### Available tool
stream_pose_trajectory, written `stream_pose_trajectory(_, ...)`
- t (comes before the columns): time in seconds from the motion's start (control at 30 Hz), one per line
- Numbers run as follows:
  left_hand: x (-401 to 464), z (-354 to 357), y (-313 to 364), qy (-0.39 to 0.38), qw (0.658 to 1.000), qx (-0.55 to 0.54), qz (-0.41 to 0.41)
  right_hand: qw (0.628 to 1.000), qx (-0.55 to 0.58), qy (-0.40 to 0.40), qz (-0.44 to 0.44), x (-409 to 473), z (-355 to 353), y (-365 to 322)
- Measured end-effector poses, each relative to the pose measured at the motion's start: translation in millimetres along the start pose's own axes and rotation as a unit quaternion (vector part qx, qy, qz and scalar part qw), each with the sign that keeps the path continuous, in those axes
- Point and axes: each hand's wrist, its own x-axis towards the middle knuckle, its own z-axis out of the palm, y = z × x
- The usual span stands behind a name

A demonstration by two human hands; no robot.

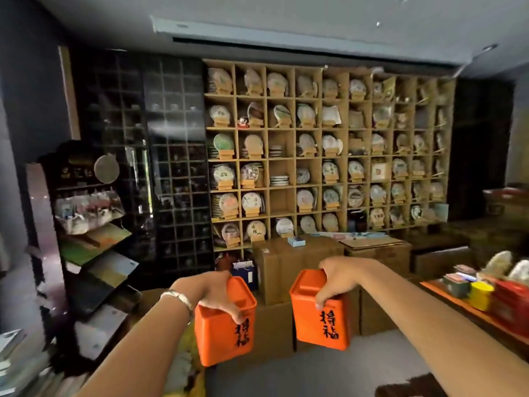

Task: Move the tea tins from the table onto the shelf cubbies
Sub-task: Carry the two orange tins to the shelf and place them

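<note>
an orange tin (224,325) is gripped from above by the left hand (211,293), another tin (320,310) by the right hand (336,277). empty cubbies (282,200) must be reached next.

Dark left shelf (171,167) contents blurred, forearms cut off below

Glossy orange tins (226,325), matt wooden cubbies (320,156)

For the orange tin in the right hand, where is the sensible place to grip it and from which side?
Grip the orange tin at its upper shoulder, coming down from above, as the right hand does now: fingers over the top edge beside the raised lid, thumb on the lettered front. The body is tall and boxy with flat faces, so opposing flat sides near the top probably hold it upright.
</note>
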Motion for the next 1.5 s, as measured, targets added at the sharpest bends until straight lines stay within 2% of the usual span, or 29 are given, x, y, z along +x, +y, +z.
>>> stream_pose_trajectory(0.17, 93.1, -40.9, 2.4, -0.017, 0.999, -0.006, 0.041, 0.998, 0.026, 0.025, 0.044, 64.0, -34.1, 24.7)
stream_pose_trajectory(0.4, 222.0, -71.7, 22.6, -0.037, 0.996, 0.012, 0.074, 0.997, 0.029, 0.037, 0.057, 167.3, -61.6, 71.2)
stream_pose_trajectory(0.73, 422.6, -120.6, 92.9, -0.053, 0.996, 0.054, 0.052, 0.994, 0.086, 0.045, 0.041, 345.7, -127.2, 185.1)
stream_pose_trajectory(0.8, 461.3, -135.6, 106.0, -0.048, 0.997, 0.041, 0.05, 0.992, 0.109, 0.049, 0.042, 381.1, -144.8, 207.4)
stream_pose_trajectory(0.93, 531.4, -156.4, 125.1, -0.029, 0.997, 0.036, 0.064, 0.995, 0.082, 0.038, 0.032, 442.8, -171.3, 241.6)
stream_pose_trajectory(1.3, 740.9, -210.0, 170.0, -0.031, 0.994, 0.033, 0.103, 0.993, 0.103, 0.048, 0.039, 611.1, -212.1, 343.6)
stream_pose_trajectory(1.5, 867.1, -265.1, 190.5, 0.014, 0.99, 0.022, 0.14, 0.993, 0.074, 0.062, 0.067, 716.8, -261.5, 398.3)
